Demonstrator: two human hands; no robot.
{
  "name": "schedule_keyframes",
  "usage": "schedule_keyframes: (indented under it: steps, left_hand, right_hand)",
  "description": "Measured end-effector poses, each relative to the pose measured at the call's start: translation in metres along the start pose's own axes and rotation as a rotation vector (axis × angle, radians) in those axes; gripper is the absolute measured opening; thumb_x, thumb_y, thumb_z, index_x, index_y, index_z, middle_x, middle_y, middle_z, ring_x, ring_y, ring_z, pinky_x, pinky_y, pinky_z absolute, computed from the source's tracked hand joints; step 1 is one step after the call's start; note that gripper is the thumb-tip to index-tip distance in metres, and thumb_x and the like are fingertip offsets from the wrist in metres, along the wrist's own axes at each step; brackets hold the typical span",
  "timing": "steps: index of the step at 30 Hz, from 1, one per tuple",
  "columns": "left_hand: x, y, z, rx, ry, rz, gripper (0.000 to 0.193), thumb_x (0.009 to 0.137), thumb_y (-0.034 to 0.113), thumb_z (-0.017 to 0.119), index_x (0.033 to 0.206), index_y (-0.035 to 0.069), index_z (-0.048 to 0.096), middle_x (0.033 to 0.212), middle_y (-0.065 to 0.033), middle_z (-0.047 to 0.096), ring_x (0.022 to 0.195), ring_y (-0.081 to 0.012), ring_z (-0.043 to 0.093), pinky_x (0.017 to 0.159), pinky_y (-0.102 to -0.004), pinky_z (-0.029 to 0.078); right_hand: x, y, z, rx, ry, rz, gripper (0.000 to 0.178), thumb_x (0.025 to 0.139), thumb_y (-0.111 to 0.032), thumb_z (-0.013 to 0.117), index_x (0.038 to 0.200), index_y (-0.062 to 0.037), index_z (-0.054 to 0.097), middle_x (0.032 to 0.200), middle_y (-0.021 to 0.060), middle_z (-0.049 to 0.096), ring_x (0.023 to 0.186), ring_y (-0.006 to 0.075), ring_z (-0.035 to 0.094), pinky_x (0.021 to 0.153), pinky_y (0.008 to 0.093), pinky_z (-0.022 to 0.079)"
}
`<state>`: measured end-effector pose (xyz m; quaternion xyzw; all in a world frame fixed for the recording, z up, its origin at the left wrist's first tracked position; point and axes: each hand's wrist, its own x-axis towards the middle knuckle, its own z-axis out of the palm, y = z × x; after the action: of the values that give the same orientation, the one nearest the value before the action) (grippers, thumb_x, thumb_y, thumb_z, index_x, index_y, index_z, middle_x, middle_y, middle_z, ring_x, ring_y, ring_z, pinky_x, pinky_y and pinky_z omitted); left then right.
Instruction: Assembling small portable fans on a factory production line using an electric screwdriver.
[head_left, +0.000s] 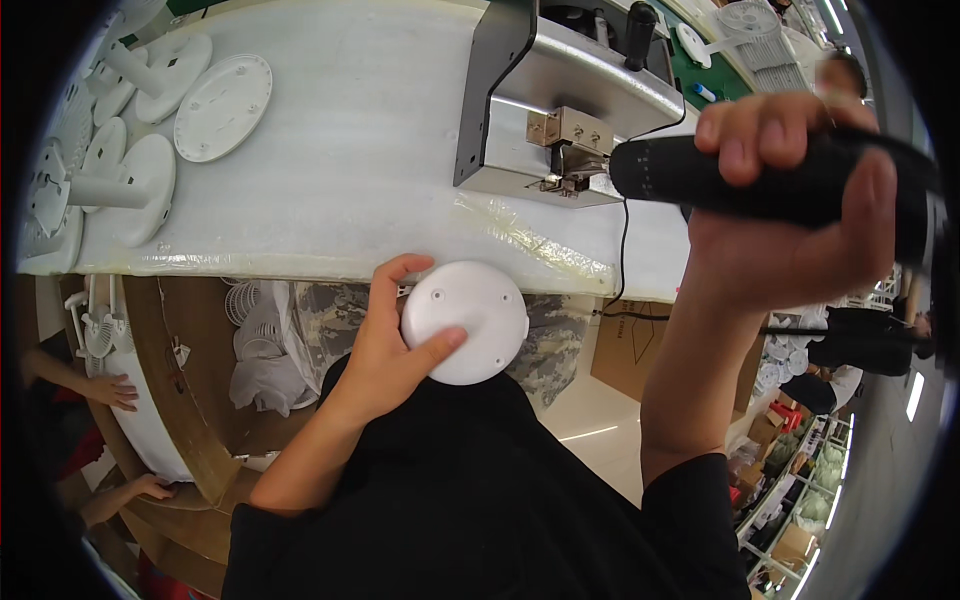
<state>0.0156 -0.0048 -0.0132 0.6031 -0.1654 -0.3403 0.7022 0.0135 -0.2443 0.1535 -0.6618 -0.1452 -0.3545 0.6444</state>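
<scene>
My left hand (385, 350) is closed on a white round plastic cover (485, 315), its thumb across the face and a finger along the rim. A few small screw holes show near the cover's edge. My right hand (765, 245) is wrapped around a black electric screwdriver (665, 175), held nearly level. The driver's front end points left at the metal outlet of a grey screw feeder (545, 150). Whether the bit touches the outlet cannot be made out.
White fan bases (222, 108), some with posts, crowd the left of the white worktable (350, 130). A cardboard box (205, 400) with fan parts stands below the table edge at left. Another person's hand (112, 392) is at far left. A black cable (625, 250) hangs near the feeder.
</scene>
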Motion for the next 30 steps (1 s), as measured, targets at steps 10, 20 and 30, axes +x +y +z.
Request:
schedule_keyframes:
  steps: [10,20,30]
  left_hand:
    - [0.006,0.001,0.005,0.044,0.004,0.042,0.051,0.087,0.007,0.063,0.135,0.002,0.050,0.131,-0.0166,0.056,0.113,-0.0239,0.056,0.095,-0.0325,0.046]
    - [0.012,0.008,0.011,0.027,-0.014,0.015,0.050,0.086,0.007,0.064,0.133,0.001,0.053,0.127,-0.0165,0.060,0.107,-0.0231,0.061,0.091,-0.0307,0.049]
    - [0.014,0.011,0.012,0.004,-0.042,-0.001,0.053,0.084,0.001,0.064,0.135,0.004,0.052,0.125,-0.0142,0.061,0.104,-0.0204,0.059,0.091,-0.0293,0.047]
  right_hand:
    - [-0.032,-0.017,0.024,0.124,-0.079,0.088,0.065,0.086,-0.043,0.051,0.135,-0.0012,0.041,0.077,0.0005,0.053,0.057,0.0098,0.049,0.063,0.0312,0.045]
    - [-0.045,-0.012,0.040,0.103,-0.156,0.217,0.060,0.083,-0.045,0.056,0.129,-0.0076,0.045,0.076,0.0010,0.053,0.058,0.0111,0.051,0.064,0.0329,0.045]
    - [-0.044,-0.004,0.043,0.049,-0.224,0.252,0.057,0.083,-0.047,0.058,0.125,-0.0106,0.046,0.075,0.0002,0.053,0.057,0.0108,0.051,0.064,0.0325,0.046]
